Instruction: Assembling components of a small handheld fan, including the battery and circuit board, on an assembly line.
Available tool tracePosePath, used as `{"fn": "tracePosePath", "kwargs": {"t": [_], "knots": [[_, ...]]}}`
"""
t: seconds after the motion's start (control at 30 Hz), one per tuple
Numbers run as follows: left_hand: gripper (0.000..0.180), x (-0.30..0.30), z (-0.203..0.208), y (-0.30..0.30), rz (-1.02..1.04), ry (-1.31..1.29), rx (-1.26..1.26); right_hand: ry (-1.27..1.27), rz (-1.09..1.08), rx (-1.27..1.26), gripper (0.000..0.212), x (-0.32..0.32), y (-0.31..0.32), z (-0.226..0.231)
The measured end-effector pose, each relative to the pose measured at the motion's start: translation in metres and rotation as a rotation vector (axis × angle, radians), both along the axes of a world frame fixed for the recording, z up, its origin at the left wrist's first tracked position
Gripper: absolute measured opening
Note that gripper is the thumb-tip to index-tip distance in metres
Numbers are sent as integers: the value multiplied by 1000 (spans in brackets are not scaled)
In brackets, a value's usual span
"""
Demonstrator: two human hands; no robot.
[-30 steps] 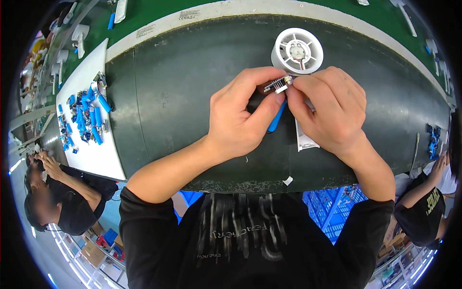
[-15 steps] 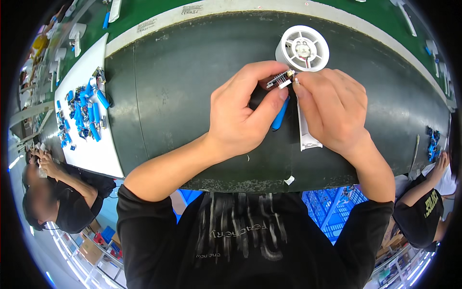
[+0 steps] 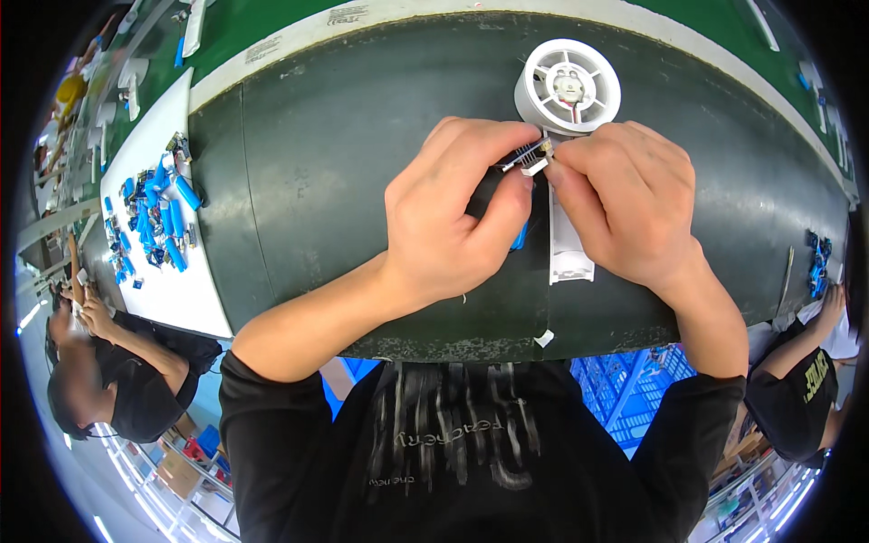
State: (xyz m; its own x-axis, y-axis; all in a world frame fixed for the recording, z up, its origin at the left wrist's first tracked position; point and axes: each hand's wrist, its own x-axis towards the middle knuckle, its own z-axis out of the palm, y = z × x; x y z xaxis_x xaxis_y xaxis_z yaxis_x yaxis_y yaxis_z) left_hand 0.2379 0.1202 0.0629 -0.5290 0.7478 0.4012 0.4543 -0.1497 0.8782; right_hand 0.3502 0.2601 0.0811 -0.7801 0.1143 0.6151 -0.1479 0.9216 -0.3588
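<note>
My left hand [image 3: 453,208] pinches a small circuit board [image 3: 519,160] with a white block on its edge between thumb and fingers. A blue cylindrical battery [image 3: 520,238] shows just below the left thumb, mostly covered by the hand. The closed fingertips of my right hand [image 3: 634,204] meet the board's right end; what they grip is too small and hidden to name. Just beyond both hands lies a white round fan head [image 3: 568,88] with spokes and a motor hub. Its white open handle [image 3: 570,253] runs toward me, partly under my right hand.
On the left, a white board [image 3: 204,281] carries a pile of blue batteries with circuit boards [image 3: 158,217]. More blue batteries [image 3: 819,262] lie at the far right. A white scrap [image 3: 543,338] rests near the dark work surface's front edge. Other people sit on both sides.
The circuit board has tilted slightly, and less of the blue battery shows below my left hand. The handle's near end has shifted a little to the left. Both hands keep their pinches.
</note>
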Motion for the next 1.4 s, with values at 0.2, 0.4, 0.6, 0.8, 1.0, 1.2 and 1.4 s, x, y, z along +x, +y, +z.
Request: {"fn": "tracePosePath", "kwargs": {"t": [0.2, 0.4, 0.6, 0.8, 1.0, 1.2, 1.4], "knots": [[27, -2, -4, 3, 10, 275, 84, -27, 13, 11, 16, 1, 2, 3], [33, -13, -5, 9, -23, 499, 203, -98, 65, 11, 15, 6, 5, 10], [31, -12, -4, 5, -106, 410, 183, -189, 135, 4, 16, 9, 9, 17], [26, -3, 3, 0, -135, 193, 83, -305, 122, -41, 15, 14, 3, 27], [27, -9, -1, 5, -153, 259, 172, -321, 99, -158, 14, 16, 3, 26], [24, -15, -2, 1, -244, 347, 184, -325, 180, -193, 14, 14, 9, 25], [26, -12, -7, 7, -122, 344, 247, -291, 129, -198, 14, 13, 8, 22]]}}
